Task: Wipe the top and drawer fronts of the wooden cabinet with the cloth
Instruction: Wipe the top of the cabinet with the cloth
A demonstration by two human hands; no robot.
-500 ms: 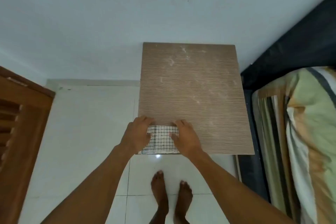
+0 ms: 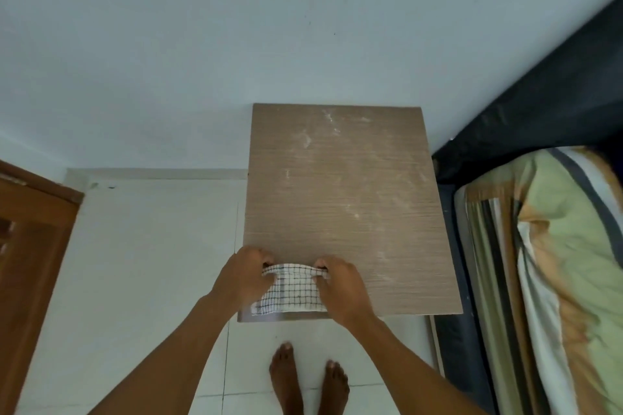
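The wooden cabinet top (image 2: 344,199) fills the middle of the view, brown with pale dusty smears across its far and right parts. A white cloth with a black grid pattern (image 2: 291,291) lies at its near left corner. My left hand (image 2: 242,274) pinches the cloth's far left corner and my right hand (image 2: 342,283) pinches its far right corner, lifting that far edge off the wood. The near edge of the cloth still rests on the cabinet. The drawer fronts are hidden below the top.
A bed (image 2: 553,263) with a striped green and tan cover and a dark frame stands close on the right. A brown wooden door (image 2: 30,246) is at the left. Pale wall behind, white tiled floor (image 2: 141,280) below, and my bare feet (image 2: 308,381) near the cabinet's front.
Both hands were lying flat on the cloth; now they have closed on its far corners and raised that edge.
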